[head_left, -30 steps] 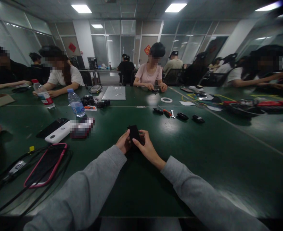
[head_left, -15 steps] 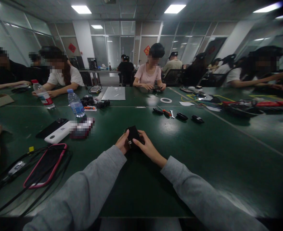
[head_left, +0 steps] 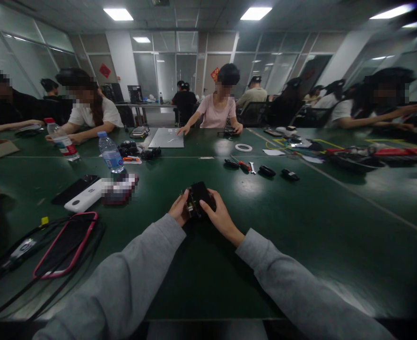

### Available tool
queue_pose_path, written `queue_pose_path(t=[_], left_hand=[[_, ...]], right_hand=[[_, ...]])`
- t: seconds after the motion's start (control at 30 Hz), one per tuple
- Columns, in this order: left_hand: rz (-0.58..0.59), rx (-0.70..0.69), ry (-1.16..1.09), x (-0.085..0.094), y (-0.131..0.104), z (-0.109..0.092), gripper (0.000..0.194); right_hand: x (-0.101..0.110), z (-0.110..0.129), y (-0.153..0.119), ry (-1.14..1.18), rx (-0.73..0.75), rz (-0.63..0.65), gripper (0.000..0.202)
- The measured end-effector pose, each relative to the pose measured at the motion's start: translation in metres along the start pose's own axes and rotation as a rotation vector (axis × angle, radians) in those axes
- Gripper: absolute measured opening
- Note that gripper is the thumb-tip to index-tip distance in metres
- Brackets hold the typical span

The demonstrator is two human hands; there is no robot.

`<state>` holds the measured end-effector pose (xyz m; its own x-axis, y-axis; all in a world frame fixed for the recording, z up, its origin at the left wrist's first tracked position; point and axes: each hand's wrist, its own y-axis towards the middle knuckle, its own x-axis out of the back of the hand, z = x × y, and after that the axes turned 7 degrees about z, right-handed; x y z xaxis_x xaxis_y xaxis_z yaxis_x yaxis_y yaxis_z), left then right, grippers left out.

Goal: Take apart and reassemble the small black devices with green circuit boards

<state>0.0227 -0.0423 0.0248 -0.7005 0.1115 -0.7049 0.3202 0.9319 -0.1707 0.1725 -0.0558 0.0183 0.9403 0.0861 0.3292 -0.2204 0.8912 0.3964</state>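
Both my hands grip a small black electronic device (head_left: 202,192) above the green table (head_left: 208,278). It has a flat dark face, and what looks like exposed circuitry with small metal parts shows along its left side. My left hand (head_left: 179,208) is closed on the left edge, thumb up against the metal parts. My right hand (head_left: 220,212) wraps the right side, its thumb resting on the dark face. The underside is hidden, and the exact kind of device cannot be made out.
Beyond my hands lie a screwdriver (head_left: 243,165), a wrench (head_left: 252,168) and black bundles (head_left: 266,171). Two bottles (head_left: 111,153), a white power bank (head_left: 87,196), a pink-edged phone (head_left: 66,245) and cables lie left. A person (head_left: 220,108) sits across; others sit around.
The device has turned in my hands, so more of its left side with the metal parts shows. The person across has stretched an arm onto the silver laptop-like panel.
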Motion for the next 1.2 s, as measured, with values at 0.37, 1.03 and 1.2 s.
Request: queue_pose_path(t=[0.37,1.03,1.2], left_hand=[[0.020,0.026,-0.029,0.009,0.003,-0.002,0.048],[0.075,0.018,-0.046,0.016,0.009,0.002,0.048],[0.062,0.032,-0.036,0.017,0.009,0.001,0.048]], right_hand=[[0.028,-0.007,0.018,0.691,-0.452,-0.028,0.049],[0.031,-0.033,0.020,0.014,-0.213,-0.048,0.038],[0.037,-0.037,0.022,-0.071,-0.225,-0.057,0.036]])
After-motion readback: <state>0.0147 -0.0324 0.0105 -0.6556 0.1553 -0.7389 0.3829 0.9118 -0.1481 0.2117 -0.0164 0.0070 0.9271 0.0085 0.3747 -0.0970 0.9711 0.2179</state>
